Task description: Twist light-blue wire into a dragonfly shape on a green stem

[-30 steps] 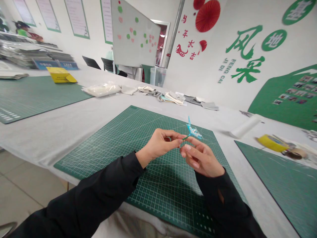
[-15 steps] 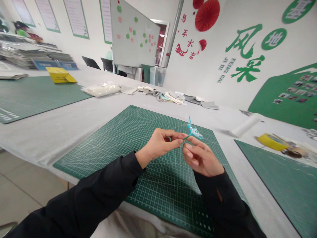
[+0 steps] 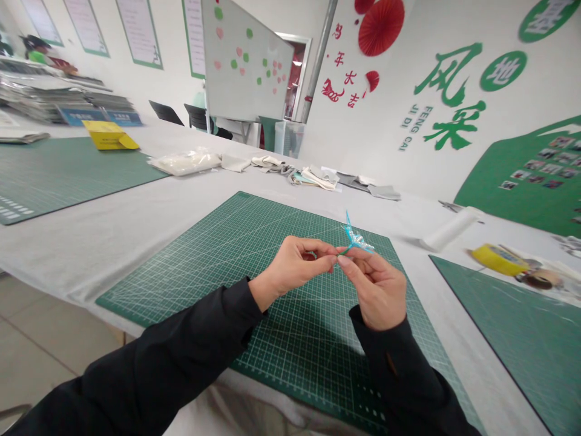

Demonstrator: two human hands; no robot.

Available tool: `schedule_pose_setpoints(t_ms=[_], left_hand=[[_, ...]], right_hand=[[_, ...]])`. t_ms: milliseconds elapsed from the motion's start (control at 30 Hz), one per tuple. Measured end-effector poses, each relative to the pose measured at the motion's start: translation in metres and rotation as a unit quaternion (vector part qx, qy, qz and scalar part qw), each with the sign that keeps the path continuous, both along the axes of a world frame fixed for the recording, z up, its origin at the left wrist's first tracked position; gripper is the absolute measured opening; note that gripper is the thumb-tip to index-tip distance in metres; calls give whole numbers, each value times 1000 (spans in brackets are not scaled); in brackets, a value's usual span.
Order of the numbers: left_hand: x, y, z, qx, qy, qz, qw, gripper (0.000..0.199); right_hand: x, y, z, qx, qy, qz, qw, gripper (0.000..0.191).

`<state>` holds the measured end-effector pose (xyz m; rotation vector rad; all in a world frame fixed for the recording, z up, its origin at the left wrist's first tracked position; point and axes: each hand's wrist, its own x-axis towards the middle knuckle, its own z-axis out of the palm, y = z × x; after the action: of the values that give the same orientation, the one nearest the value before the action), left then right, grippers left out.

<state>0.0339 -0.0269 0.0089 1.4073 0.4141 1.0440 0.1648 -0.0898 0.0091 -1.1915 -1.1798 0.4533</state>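
A small blue and clear beaded flower [image 3: 357,240] on a thin green stem sticks up between my hands, over the green cutting mat [image 3: 213,254]. My left hand [image 3: 297,263] pinches the lower stem between thumb and fingertips. From the other side, my right hand [image 3: 376,284] closes thumb and forefinger on the stem just under the blue part, its fingertips meeting those of the left. The fingers hide most of the stem.
More cutting mats lie left [image 3: 72,169] and right [image 3: 508,321]. Cloth scraps [image 3: 318,177] and a plastic bag [image 3: 186,162] line the table's far side. At right are a white roll [image 3: 451,229] and yellow tape [image 3: 499,260]. A person [image 3: 39,51] sits far left.
My right hand has turned and its thumb and forefinger have closed on the stem. The flower has tilted slightly to the right. My left hand has hardly moved.
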Motion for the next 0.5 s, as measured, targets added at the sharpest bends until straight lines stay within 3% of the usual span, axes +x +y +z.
schedule_pose_setpoints(t_ms=[300,367,500], left_hand=[[2,-4,2,-15,-25,14,999,13],[0,-2,1,-50,-28,-18,998,16],[-5,2,1,-136,-46,-130,981,21]], right_hand=[[-1,-2,5,1,-62,-80,995,12],[-1,-2,4,3,-49,-67,997,12],[3,-2,2,-2,18,22,1000,12]])
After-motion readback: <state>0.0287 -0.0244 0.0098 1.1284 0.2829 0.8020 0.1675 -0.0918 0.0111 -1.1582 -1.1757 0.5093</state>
